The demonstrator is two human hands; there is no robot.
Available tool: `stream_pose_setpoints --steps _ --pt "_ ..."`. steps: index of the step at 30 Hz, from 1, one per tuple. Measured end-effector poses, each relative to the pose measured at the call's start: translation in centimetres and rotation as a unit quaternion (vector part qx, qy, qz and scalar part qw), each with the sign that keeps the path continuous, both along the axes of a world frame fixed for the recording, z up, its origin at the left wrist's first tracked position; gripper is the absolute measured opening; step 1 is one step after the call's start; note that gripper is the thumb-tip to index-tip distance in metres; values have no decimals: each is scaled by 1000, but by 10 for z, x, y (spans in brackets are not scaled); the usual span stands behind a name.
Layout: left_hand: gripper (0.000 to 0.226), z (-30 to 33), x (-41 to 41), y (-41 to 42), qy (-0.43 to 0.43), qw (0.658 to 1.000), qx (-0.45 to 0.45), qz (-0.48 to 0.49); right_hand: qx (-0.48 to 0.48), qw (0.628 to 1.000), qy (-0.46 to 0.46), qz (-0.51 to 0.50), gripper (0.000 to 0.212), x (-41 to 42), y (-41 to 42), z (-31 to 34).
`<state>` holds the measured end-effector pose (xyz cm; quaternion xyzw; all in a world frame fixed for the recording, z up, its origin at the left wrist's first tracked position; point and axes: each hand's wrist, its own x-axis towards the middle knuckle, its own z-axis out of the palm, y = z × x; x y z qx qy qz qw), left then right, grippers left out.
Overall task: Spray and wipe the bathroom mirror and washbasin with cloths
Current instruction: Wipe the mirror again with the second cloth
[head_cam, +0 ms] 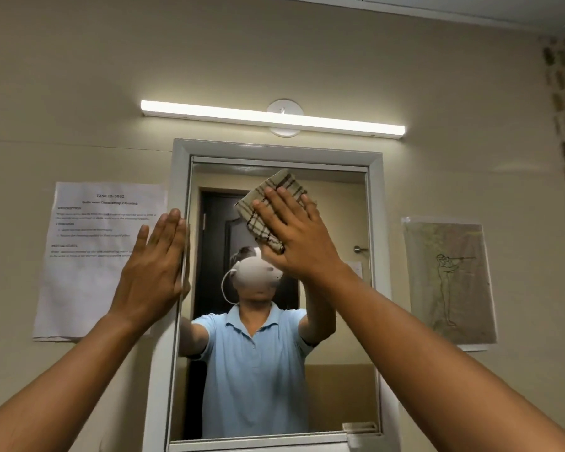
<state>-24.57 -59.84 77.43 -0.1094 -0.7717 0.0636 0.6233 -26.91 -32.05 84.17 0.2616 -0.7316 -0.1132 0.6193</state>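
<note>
Two hands are raised: the right hand [294,230] presses a checked cloth [271,207] flat against the upper mirror [333,321] (fingers straight) — the left hand [154,269], fingers straight too, rests on the mirror's left frame [179,177].

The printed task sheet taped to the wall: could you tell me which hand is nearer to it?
Left. The left hand lies flat on the mirror's left frame edge, overlapping the task sheet. The right hand presses a checked cloth on the glass, farther right.

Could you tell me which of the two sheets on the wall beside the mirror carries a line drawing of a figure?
The sheet right of the mirror, in a clear sleeve, shows the drawn figure. The sheet left of the mirror carries only printed text.
</note>
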Motion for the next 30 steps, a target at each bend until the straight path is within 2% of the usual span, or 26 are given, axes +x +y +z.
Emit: stream_pose_setpoints --steps 6,14,20,24,30 --pt "78 -1 -2 -1 6 1000 6 -3 -139 990 -17 17 74 -1 46 9" --pt "78 -1 0 1 10 1000 15 -21 -262 965 -12 14 72 -5 54 -28" --pt "76 -3 0 -1 7 1000 19 -17 -303 952 -31 6 73 2 47 -91" --pt "83 -3 0 -1 -1 1000 21 -22 -318 947 -47 -10 73 4 42 -139" --pt "86 -3 0 -3 -4 1000 17 -20 -337 940 -46 -16 74 3 31 -126"
